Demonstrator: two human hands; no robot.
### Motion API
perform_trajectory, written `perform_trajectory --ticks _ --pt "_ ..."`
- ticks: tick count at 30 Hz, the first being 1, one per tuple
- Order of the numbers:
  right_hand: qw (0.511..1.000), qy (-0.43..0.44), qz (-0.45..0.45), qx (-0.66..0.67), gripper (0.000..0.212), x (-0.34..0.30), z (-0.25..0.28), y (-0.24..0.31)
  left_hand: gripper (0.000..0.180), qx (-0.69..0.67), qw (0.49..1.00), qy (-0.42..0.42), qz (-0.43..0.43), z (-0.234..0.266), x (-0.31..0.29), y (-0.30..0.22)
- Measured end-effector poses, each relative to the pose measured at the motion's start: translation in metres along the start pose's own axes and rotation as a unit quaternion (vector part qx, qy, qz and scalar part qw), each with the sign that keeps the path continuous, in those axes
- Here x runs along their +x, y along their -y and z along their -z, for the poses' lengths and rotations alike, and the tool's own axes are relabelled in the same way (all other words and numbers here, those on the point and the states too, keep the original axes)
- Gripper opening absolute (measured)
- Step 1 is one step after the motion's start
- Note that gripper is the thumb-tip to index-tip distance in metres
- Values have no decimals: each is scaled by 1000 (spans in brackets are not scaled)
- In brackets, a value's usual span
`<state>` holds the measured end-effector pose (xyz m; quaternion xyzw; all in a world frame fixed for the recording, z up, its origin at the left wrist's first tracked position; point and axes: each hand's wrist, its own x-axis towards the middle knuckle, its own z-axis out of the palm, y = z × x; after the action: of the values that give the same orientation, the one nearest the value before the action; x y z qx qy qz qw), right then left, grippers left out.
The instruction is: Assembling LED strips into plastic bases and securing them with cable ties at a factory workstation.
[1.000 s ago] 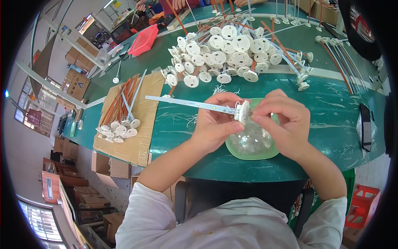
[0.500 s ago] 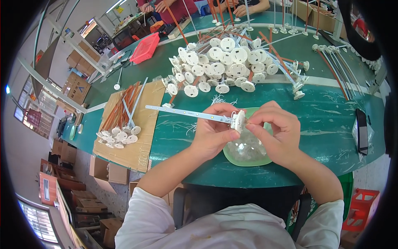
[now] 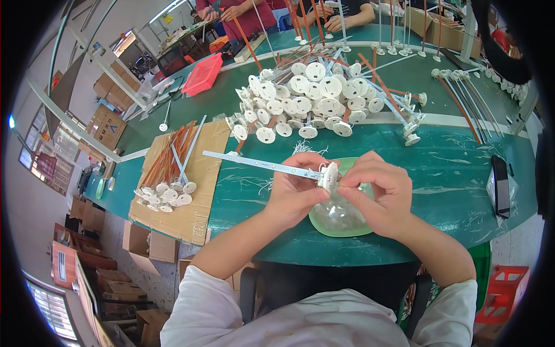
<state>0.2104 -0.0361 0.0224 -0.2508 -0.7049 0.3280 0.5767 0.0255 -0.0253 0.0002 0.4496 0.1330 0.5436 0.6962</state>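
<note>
My left hand [image 3: 287, 199] is closed around a narrow LED strip light [image 3: 254, 162] where it meets its round white end disc [image 3: 330, 177]. The strip sticks out to the left, with small yellowish LEDs along its face. My right hand [image 3: 386, 194] pinches thumb against fingers at the right side of the disc; whatever lies between the fingertips is too small to make out. Below both hands stands a light green bowl [image 3: 341, 232] holding clear small pieces, partly hidden by my hands.
A big heap of white-disc strip lights [image 3: 312, 104] lies beyond my hands. More lie on cardboard [image 3: 199, 199] at left. A red basket [image 3: 202, 75] stands at far left, a black phone [image 3: 500, 188] at right. Co-workers' hands [image 3: 335, 23] are across the table.
The view has shifted slightly. The disc has turned a little in my left hand, and my right fingertips stay by its side.
</note>
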Motion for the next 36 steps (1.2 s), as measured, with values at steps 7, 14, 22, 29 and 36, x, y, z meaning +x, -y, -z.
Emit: perform_trajectory --ticks 7,14,22,29,36 --pt "998 28 56 -32 13 3 4 2 51 15 1000 9 -21 0 -1 1" --pt "999 -1 38 -30 10 1 0 0 53 66 998 6 0 5 -2 -1" --pt "999 9 30 -37 12 1 2 0 53 92 996 18 -11 4 -1 -4" --pt "998 2 28 -58 13 0 -2 0 51 61 998 -3 -12 -1 -2 -6" --pt "994 -17 79 -71 15 1 0 0 51 14 1000 -13 5 -2 2 -4"
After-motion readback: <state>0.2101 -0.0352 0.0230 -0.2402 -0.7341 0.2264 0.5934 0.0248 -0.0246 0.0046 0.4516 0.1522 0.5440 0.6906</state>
